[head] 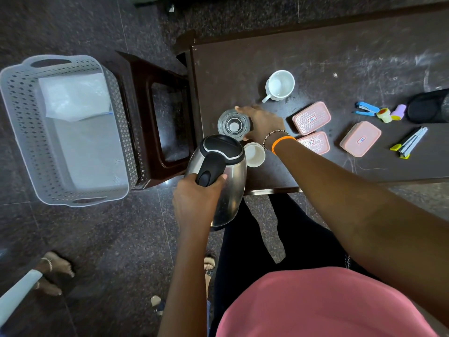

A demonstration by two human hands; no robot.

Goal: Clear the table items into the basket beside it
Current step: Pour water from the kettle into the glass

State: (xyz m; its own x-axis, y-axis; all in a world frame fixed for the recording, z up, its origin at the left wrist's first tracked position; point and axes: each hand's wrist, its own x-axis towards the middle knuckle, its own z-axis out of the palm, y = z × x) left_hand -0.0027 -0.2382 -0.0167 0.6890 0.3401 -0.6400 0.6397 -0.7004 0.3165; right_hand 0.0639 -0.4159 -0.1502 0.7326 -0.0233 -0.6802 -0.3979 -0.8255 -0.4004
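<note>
Pink shirt (323, 305) fills the bottom of the view, and from there both arms reach forward to the near-left corner of the worktop (315, 59).

Left hand (194, 203) is wrapped round the black handle of the steel kettle (223, 176), thumb over the top. Looks like the kettle hangs just off the worktop's corner, though I can't tell for sure if its base is touching anything. Right hand (261, 122) is further out, fingers curled round the side of the clear glass (233, 124), which sits just beyond the kettle lid.

What matters next: the basket (14, 122) is on the floor well off to the left of both hands, past a dark stool (155, 117) that sits between it and the worktop. Its long axis runs away from the person, roughly parallel to the worktop's left edge, and there's something white and flat lying inside. So the left hand with the kettle is the nearer one, and I'd guess it swings over first, while the right has to cross in front of the body with the glass.

Plenty left to clear, all to the right of the right hand: a white cup (254, 154) tucked right under the wrist, a white mug (279, 85) beyond it, three pink lidded boxes (311, 117), staplers and small bits further right.
</note>
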